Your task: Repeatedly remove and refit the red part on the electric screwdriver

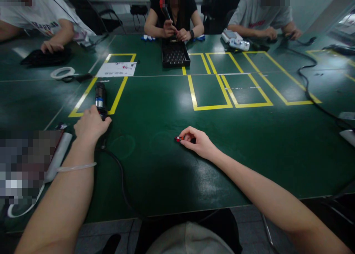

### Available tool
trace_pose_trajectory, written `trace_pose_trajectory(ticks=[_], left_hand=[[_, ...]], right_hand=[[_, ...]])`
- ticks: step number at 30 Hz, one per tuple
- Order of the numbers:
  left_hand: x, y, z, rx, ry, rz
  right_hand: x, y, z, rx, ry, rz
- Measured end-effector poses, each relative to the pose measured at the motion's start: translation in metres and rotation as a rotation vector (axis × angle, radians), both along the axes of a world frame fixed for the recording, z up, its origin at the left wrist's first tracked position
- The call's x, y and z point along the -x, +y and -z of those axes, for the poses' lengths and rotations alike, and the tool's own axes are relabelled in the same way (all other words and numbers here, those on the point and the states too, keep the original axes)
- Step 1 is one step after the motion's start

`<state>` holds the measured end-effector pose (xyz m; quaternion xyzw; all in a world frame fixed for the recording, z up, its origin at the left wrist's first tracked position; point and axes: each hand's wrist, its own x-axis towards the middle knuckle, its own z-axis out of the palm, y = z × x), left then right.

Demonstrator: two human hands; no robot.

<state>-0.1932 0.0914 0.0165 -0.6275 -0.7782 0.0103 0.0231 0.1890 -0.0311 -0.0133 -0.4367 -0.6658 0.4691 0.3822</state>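
Two bare arms reach over a green table, one from each side of the wearer's lap. Nearest on the tabletop, a black cord curves from beneath the left hand down to the near edge. A pale band circles the left wrist. Farther in, the right hand pinches a small red piece between thumb and forefinger; these two are narrowed to a tight grip, and the piece sits right at their tips, jutting out to the left. Whether it touches the table cannot be told.

Slightly beyond, the left hand lies palm down over the near end of a black tool with a blue and silver band. Its thumb points out to the right; the other fingers are partly hidden, so how firmly they hold cannot be told. The tool's banded body extends past them, away from the wearer.

Yellow tape marks boxes farther off, with a sheet of paper across one. A black tray stands before a co-worker, who holds up a red-tipped tool.
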Motion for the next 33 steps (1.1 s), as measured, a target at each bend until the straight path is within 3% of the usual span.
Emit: trace_pose_trajectory(ticks=[12,20,26,33], left_hand=[[-0.045,-0.027,-0.004,-0.022,-0.001,0.142],[-0.103,-0.053,0.003,-0.063,-0.117,0.396],[-0.147,-0.084,0.007,-0.045,-0.312,0.675],[-0.176,-0.113,0.009,-0.019,-0.41,0.872]], right_hand=[[0.002,0.001,0.004,0.009,0.03,0.028],[0.001,0.0,0.004,-0.035,0.011,0.051],[-0.001,0.0,0.004,-0.192,-0.082,0.041],[0.0,-0.004,0.002,-0.315,-0.289,0.04]])
